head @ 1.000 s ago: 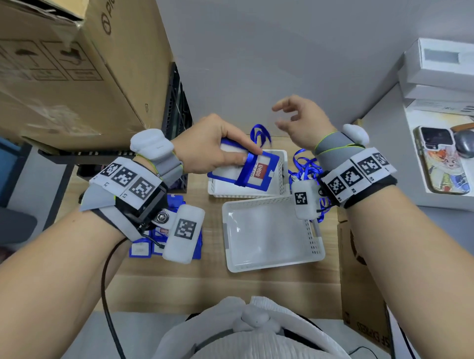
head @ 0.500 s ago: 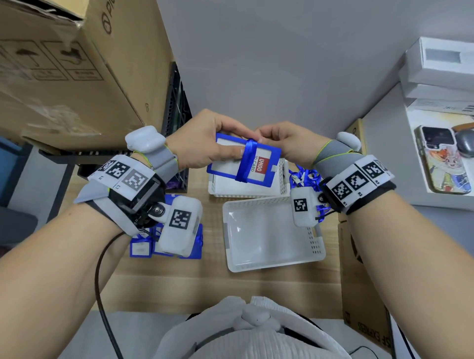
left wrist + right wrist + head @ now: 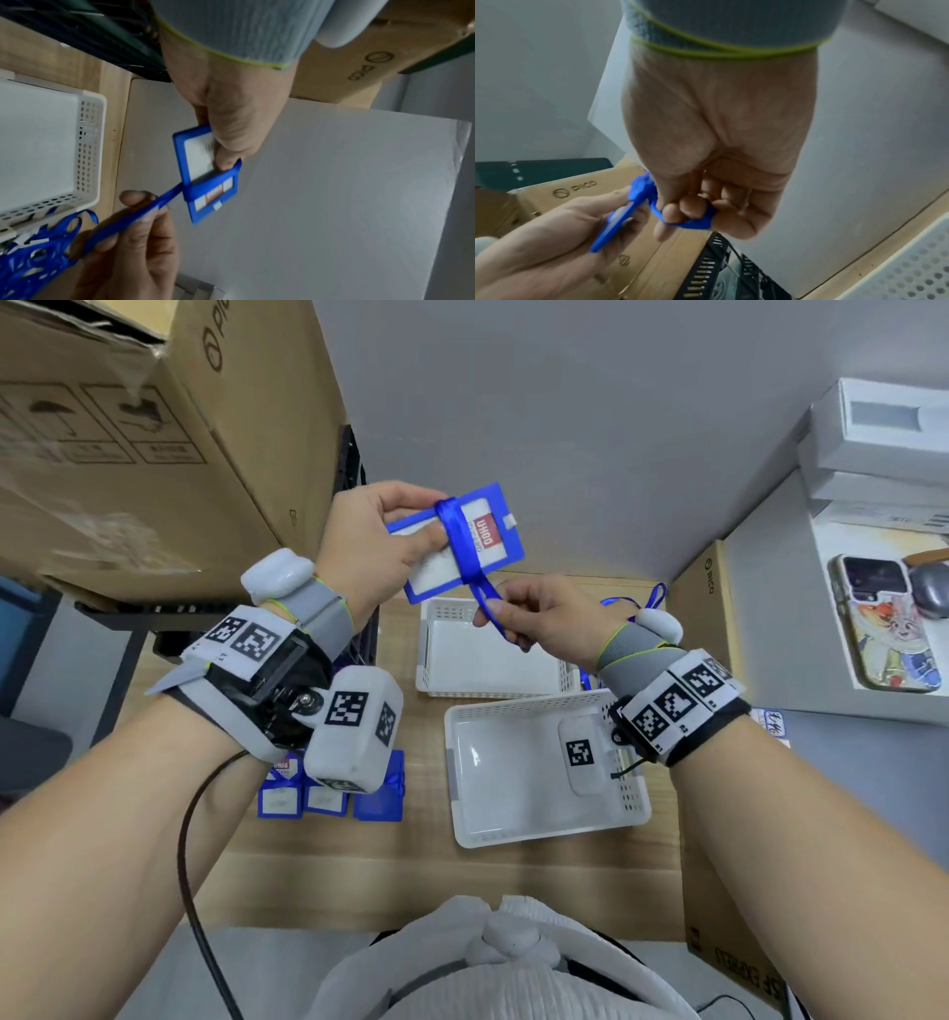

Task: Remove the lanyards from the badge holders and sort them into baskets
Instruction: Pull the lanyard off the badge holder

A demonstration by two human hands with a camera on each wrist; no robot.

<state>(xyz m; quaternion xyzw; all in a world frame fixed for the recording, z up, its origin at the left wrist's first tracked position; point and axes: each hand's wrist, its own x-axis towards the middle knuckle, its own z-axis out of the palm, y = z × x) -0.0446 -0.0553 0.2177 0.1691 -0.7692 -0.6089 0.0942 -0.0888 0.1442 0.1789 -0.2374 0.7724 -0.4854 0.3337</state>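
Note:
My left hand [image 3: 382, 541] holds a blue badge holder [image 3: 490, 534] up in the air above the far basket, thumb pressed on its white card face. A blue lanyard [image 3: 462, 541] is wound round the middle of the holder. Its loose end runs down to my right hand [image 3: 524, 616], which pinches the ribbon between thumb and fingers. The left wrist view shows the badge holder [image 3: 205, 172] with the lanyard [image 3: 144, 217] stretched to the right hand's fingers [image 3: 138, 201]. In the right wrist view the ribbon [image 3: 693, 223] curls over my fingertips.
Two white perforated baskets sit on the wooden table: a near one [image 3: 544, 829] and a far one [image 3: 436, 654]. Several blue badge holders [image 3: 328, 793] lie at the left. A heap of blue lanyards [image 3: 33, 257] lies beside the far basket. Cardboard boxes [image 3: 128, 428] stand left.
My right hand reached the holder, took the lanyard end and pulled it down and right. My left hand lifted and tilted the holder more upright.

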